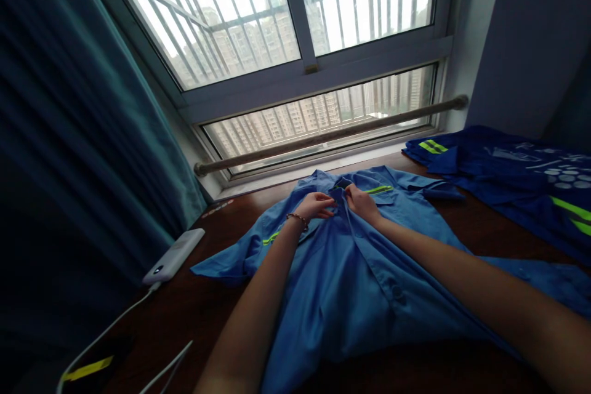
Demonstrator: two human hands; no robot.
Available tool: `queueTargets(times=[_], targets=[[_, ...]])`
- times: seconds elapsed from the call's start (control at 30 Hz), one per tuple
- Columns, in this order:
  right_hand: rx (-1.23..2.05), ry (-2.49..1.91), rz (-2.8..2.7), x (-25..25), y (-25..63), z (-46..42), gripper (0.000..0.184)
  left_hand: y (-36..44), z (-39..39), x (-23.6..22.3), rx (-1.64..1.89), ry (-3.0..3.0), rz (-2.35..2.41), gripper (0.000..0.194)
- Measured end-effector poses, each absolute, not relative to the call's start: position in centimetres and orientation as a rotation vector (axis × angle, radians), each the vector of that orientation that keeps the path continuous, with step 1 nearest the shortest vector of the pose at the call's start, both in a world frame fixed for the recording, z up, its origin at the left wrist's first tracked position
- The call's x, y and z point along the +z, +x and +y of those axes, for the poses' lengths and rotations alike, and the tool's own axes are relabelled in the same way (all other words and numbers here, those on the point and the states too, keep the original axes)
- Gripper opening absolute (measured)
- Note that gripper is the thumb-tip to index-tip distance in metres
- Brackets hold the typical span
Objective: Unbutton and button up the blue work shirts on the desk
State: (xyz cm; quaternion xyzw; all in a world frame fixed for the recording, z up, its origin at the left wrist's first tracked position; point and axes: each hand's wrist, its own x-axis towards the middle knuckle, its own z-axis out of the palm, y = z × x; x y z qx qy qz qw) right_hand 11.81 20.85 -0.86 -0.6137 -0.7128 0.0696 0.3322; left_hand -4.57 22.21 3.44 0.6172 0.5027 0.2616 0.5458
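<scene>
A light-blue work shirt with yellow-green reflective strips lies spread on a dark wooden surface, its collar toward the window. My left hand, with a beaded bracelet at the wrist, pinches the front edge of the shirt near the upper chest. Just right of it, my right hand grips the opposite front edge, lifting the cloth a little. The two hands are close together over the front opening. A button shows lower on the shirt. Whatever lies between the fingertips is too small to make out.
A darker blue garment with reflective strips lies at the right. A white power bank with a white cable sits at the left, beside a blue curtain. Behind are a barred window and a horizontal rail.
</scene>
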Motion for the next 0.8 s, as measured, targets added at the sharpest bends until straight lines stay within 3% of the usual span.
queueTargets(times=[0.27,0.43,0.6,0.8], targets=[[0.150,-1.639,-1.607,0.2,14.7,22.3,0.019,-0.7,18.2,5.3,0.275,1.692,1.015,0.037],[0.016,-1.665,-1.624,3.4,15.5,21.4,0.016,0.8,18.0,3.1,0.434,1.643,1.083,0.027],[0.090,-1.328,-1.942,7.0,14.1,18.6,0.010,-0.7,20.3,0.7,0.627,1.272,1.065,0.014],[0.125,-1.109,-2.269,1.3,13.7,15.6,0.018,-1.6,21.5,-1.1,0.704,1.162,0.940,0.015]])
